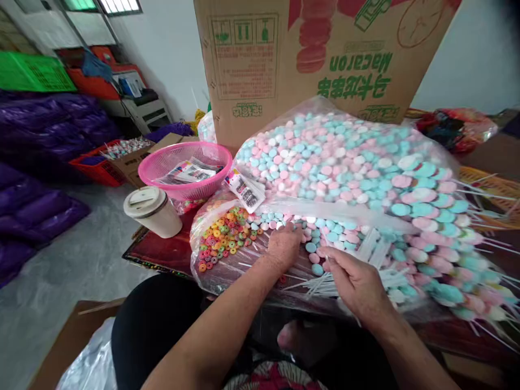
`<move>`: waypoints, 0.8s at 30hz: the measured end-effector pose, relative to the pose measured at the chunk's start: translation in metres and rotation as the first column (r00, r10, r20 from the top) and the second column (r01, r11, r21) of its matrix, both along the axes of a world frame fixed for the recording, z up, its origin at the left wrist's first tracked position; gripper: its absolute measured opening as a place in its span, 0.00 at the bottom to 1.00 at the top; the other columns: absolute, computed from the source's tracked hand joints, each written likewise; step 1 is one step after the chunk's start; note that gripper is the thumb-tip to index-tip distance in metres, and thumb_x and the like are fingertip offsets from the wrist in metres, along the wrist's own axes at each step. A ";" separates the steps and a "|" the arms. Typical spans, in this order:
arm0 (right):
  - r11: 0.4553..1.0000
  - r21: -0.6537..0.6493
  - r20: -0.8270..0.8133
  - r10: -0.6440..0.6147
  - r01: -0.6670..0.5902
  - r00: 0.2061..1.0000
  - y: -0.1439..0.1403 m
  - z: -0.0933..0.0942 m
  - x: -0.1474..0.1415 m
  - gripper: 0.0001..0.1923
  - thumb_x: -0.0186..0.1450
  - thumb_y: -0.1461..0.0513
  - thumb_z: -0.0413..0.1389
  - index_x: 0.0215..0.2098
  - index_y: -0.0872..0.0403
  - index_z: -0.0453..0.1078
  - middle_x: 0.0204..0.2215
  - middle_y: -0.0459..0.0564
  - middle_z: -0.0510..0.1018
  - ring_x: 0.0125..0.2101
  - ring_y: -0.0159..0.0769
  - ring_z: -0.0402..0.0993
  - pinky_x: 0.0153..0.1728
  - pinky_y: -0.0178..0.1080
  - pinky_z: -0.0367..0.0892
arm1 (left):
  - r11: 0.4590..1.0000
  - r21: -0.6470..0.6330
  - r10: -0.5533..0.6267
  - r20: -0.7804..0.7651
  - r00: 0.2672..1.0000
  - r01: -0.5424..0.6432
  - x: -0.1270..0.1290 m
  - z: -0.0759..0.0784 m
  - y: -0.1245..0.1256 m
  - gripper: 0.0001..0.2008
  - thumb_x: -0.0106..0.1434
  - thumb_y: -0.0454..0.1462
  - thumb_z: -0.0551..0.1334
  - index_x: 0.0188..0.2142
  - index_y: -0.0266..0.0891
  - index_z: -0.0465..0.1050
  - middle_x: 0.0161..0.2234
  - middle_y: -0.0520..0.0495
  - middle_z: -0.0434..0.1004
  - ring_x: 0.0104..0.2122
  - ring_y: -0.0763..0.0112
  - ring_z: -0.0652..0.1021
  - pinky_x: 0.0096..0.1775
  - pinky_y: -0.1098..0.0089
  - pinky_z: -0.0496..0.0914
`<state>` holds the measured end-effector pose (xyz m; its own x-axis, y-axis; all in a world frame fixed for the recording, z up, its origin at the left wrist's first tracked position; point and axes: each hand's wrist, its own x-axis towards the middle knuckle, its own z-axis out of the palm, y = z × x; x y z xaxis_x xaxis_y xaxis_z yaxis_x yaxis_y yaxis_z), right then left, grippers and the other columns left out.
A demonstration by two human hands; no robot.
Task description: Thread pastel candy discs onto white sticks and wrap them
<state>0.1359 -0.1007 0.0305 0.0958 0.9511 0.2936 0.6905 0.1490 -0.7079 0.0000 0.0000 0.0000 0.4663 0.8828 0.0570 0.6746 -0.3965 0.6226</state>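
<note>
Left hand (284, 245): fingers curled down into the loose pink, blue and white candies (312, 246) on the plastic sheet, closed over a few of them. Right hand (353, 281): thumb and fingers pinched on a thin white stick (325, 260), above the bundle of sticks (317, 284) lying near the table edge. Finished candy skewers (442, 271) are piled to the right. Behind them, a large clear bag of candies (337, 157) leans on a cardboard box (260, 65). Left: coloured ring candies (223, 233), pink basket (184, 168), lidded paper cup (152, 211).
</note>
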 end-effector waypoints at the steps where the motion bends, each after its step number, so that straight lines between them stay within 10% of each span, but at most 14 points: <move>1: 0.998 -0.067 -0.036 0.005 -0.007 0.999 -0.001 0.002 0.005 0.20 0.64 0.56 0.46 0.44 0.59 0.73 0.35 0.56 0.80 0.37 0.41 0.77 0.41 0.40 0.71 | 1.000 0.010 0.017 -0.012 1.000 -0.017 -0.004 0.001 0.000 0.14 0.58 0.30 0.54 0.42 0.37 0.73 0.47 0.37 0.71 0.43 0.56 0.74 0.44 0.59 0.66; 6: 0.927 -0.335 -0.183 0.110 -0.167 0.977 -0.007 0.009 0.021 0.24 0.64 0.56 0.49 0.57 0.53 0.62 0.49 0.54 0.74 0.43 0.39 0.74 0.44 0.39 0.69 | 0.950 -0.266 0.234 0.256 0.938 -0.164 -0.040 0.004 -0.012 0.06 0.59 0.35 0.57 0.32 0.36 0.71 0.29 0.48 0.73 0.29 0.70 0.74 0.33 0.71 0.69; 10: 0.937 -0.312 -0.056 0.146 -0.156 0.988 -0.006 0.008 0.006 0.20 0.64 0.55 0.48 0.50 0.55 0.68 0.38 0.54 0.78 0.35 0.37 0.76 0.36 0.36 0.69 | 0.639 -0.763 0.612 0.579 0.539 0.093 -0.073 0.008 -0.029 0.06 0.59 0.38 0.59 0.34 0.37 0.67 0.23 0.54 0.68 0.16 0.79 0.67 0.19 0.76 0.64; 14: 0.997 -0.080 0.403 0.047 -0.016 0.914 0.001 0.009 -0.016 0.21 0.67 0.55 0.43 0.25 0.55 0.70 0.21 0.51 0.71 0.27 0.39 0.70 0.31 0.39 0.63 | 0.468 -0.829 0.762 0.554 0.334 0.306 -0.086 0.013 -0.037 0.08 0.63 0.37 0.55 0.31 0.34 0.66 0.23 0.50 0.71 0.17 0.77 0.71 0.20 0.74 0.69; 17: 0.998 -0.047 0.575 -0.012 0.048 0.818 0.013 0.012 -0.026 0.16 0.66 0.63 0.43 0.27 0.57 0.69 0.30 0.55 0.72 0.32 0.40 0.69 0.33 0.39 0.61 | 0.440 -0.849 0.807 0.517 0.286 0.293 -0.087 0.014 -0.037 0.09 0.64 0.34 0.53 0.28 0.32 0.66 0.24 0.48 0.72 0.19 0.77 0.73 0.23 0.74 0.72; 24: 0.901 -0.410 0.602 0.152 0.140 0.784 0.068 -0.010 -0.048 0.14 0.65 0.63 0.44 0.39 0.57 0.71 0.37 0.57 0.75 0.34 0.42 0.72 0.29 0.38 0.60 | 0.446 -0.867 0.806 0.496 0.323 0.220 -0.083 0.010 -0.047 0.10 0.66 0.38 0.51 0.31 0.34 0.64 0.22 0.48 0.73 0.15 0.75 0.72 0.17 0.74 0.69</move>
<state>0.0878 -0.0325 0.0204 0.0311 0.9908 -0.1314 0.9902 -0.0484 -0.1307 -0.0827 -0.0472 0.0103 0.2919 0.7920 -0.5362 -0.4424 0.6089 0.6585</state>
